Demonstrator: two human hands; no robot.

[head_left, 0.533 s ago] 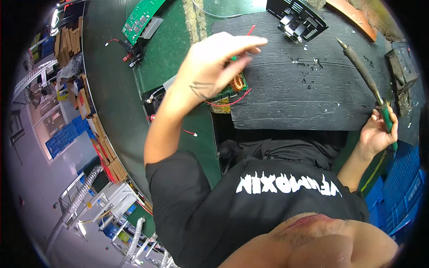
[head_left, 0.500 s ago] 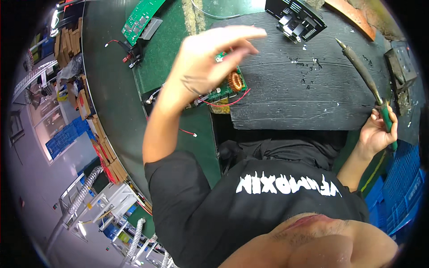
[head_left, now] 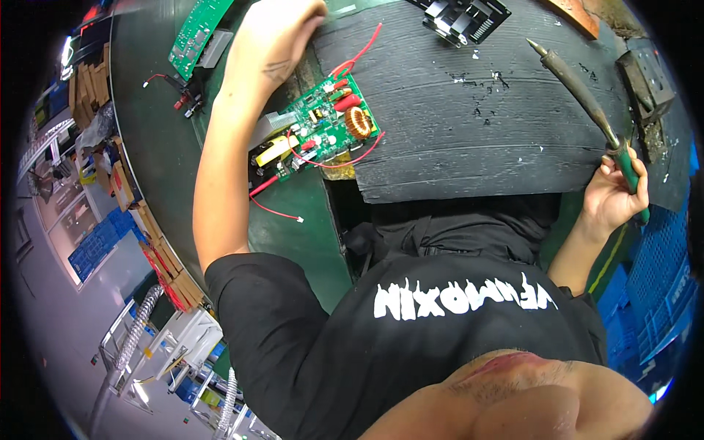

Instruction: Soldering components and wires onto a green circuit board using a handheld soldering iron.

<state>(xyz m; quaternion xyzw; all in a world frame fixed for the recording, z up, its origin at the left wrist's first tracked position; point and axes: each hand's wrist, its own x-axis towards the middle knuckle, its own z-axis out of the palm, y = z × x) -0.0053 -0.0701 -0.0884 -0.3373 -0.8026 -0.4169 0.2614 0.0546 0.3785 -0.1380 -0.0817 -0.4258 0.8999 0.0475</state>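
My right hand (head_left: 616,192) grips the green handle of a soldering iron (head_left: 581,94), whose pointed tip slants up and left over a black ridged mat. My left hand (head_left: 277,35) is at the top edge of the view, beyond a green circuit board (head_left: 334,133). Its fingers are curled together, and whatever they hold, if anything, is hidden. The board carries a copper-wound ring coil (head_left: 358,123), red parts and a yellow-wrapped part. A red wire (head_left: 367,45) sticks up from its far end, and another loops across its near side. My left forearm passes beside the board.
On the black mat (head_left: 455,147) stands a black metal part (head_left: 466,20), with scraps nearby. A second green board (head_left: 196,37) lies at the far left of the green table. A dark metal block (head_left: 649,88) is at right, above blue crates (head_left: 653,293).
My left hand has moved up and left, off the circuit board, and its fingers have curled in. The board is now uncovered. The right hand still holds the soldering iron.
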